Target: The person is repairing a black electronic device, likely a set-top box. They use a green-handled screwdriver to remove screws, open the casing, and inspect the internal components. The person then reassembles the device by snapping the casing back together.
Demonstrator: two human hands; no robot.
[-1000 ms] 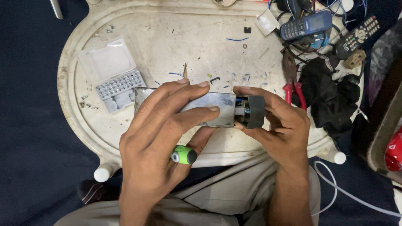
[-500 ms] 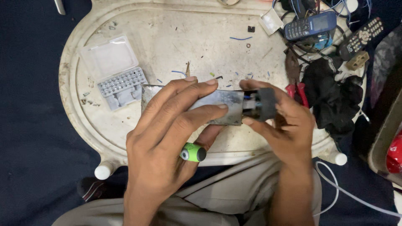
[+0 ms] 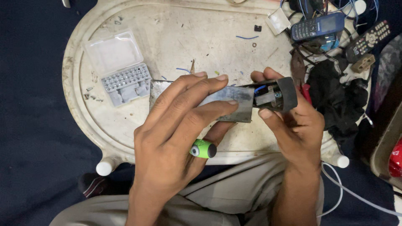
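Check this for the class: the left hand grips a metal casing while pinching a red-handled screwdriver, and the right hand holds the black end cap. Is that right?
Not quite. In the head view the screwdriver tucked in the left hand has a green handle, not red. The left hand does grip the metal casing, and the right hand holds the black end cap.

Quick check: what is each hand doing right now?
Left hand: closed on the grey metal casing, green-handled screwdriver tucked under its fingers.
Right hand: closed on the black end cap.
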